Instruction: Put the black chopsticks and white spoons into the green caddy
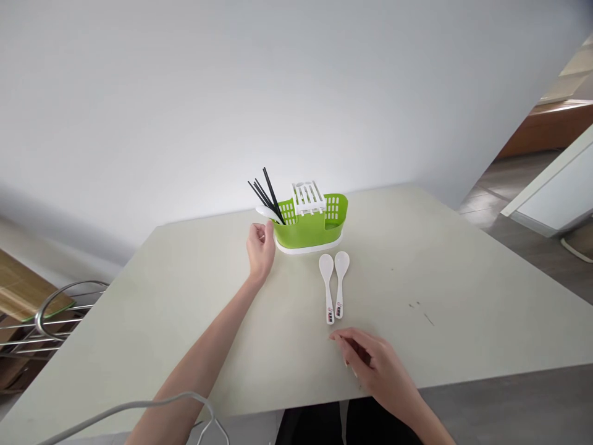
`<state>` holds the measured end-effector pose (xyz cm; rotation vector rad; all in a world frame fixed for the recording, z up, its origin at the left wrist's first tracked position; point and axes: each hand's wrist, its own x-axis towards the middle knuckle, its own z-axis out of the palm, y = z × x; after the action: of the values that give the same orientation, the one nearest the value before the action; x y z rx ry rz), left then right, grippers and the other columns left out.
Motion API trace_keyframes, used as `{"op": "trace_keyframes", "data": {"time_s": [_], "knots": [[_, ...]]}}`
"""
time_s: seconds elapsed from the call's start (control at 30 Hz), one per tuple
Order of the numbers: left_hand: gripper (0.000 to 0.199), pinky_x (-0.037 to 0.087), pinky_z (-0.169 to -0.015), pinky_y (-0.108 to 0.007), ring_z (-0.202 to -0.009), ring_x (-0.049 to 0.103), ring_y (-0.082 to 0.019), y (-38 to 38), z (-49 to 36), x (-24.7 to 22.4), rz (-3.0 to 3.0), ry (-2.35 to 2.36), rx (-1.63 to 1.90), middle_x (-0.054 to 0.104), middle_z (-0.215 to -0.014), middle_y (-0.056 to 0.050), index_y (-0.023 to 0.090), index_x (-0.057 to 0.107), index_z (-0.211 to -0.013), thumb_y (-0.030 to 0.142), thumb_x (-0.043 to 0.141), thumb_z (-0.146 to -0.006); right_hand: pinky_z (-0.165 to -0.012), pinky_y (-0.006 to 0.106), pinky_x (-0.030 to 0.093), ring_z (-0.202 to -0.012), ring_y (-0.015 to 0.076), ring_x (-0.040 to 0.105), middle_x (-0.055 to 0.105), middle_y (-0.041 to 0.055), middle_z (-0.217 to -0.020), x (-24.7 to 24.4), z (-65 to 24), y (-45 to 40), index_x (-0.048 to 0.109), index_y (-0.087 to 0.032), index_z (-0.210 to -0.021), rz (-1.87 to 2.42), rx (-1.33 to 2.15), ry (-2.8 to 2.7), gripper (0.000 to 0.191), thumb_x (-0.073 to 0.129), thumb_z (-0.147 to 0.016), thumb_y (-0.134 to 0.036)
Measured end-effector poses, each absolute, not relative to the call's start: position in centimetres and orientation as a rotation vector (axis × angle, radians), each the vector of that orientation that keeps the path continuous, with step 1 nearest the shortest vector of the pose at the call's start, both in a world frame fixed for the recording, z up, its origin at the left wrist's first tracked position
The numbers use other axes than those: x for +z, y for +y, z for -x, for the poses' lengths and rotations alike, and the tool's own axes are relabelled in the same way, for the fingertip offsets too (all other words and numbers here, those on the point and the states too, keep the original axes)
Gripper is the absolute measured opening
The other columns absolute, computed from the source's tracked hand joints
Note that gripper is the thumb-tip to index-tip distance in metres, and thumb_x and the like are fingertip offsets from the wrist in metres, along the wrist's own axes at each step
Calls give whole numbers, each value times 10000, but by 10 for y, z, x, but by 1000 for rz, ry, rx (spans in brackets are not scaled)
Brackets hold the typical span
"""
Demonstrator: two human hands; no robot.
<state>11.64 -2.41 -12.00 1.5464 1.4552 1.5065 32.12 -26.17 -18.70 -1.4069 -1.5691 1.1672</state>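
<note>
A green caddy [308, 231] with a white base stands near the wall. Its left end holds several black chopsticks [271, 196] and a white spoon [267, 213] that leans outward. Beside that end is my left hand [261, 247], its fingers curled and closed close to the rim. Whether anything is inside them is hidden. In front of the caddy two white spoons lie side by side, a left one [327, 278] and a right one [341, 281], handles towards me. Just short of the handle ends rests my right hand [370, 366], fingers loosely bent and apart, holding nothing.
The pale table [454, 296] backs onto a white wall [208, 111]. A grey cable [134, 405] crosses the lower left. Beyond the left edge stands a metal rack [50, 324] with a wooden board [28, 287]. A white panel [551, 185] is at the right.
</note>
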Motion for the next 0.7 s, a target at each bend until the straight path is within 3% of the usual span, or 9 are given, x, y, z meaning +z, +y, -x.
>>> {"op": "trace_keyframes", "data": {"time_s": [0.17,0.27,0.33,0.6,0.7], "knots": [[381,332,-553,-276,-545,462,-133,-53,-136,-137,-2062,1313,908,513,-607,46,235,523,-777,554,541,-984,-525,275,369,-576,149,448,596,6,-716,-187,-321,-261,747,-250,-1134,1408,1106,-1592,448,406,-1092,-537],[270,365,-587,-299,-621,597,-182,-61,-151,-145,-2207,1361,501,631,-675,33,250,572,-1009,515,587,-961,-525,270,393,-576,151,473,614,12,-718,-189,-321,-260,753,-249,-1129,1404,1074,-1604,449,407,-1091,-532],[337,385,-612,-318,-693,669,-224,-64,-161,-148,-2232,1426,328,679,-714,19,249,546,-1161,514,593,-957,-527,269,406,-578,155,488,619,14,-714,-189,-321,-260,755,-250,-1133,1406,1063,-1610,449,406,-1091,-528],[606,471,-715,-375,-888,749,-309,-65,-184,-152,-2185,1577,265,752,-812,-49,202,484,-1327,643,596,-927,-533,272,430,-590,158,517,634,17,-727,-191,-322,-260,752,-255,-1154,1413,1080,-1600,450,406,-1087,-536],[614,483,-734,-385,-908,744,-317,-66,-185,-151,-2206,1563,247,755,-838,-54,213,540,-1297,666,634,-891,-538,270,432,-593,156,515,632,12,-717,-189,-321,-260,758,-257,-1139,1429,1061,-1600,443,412,-1087,-529]]}}
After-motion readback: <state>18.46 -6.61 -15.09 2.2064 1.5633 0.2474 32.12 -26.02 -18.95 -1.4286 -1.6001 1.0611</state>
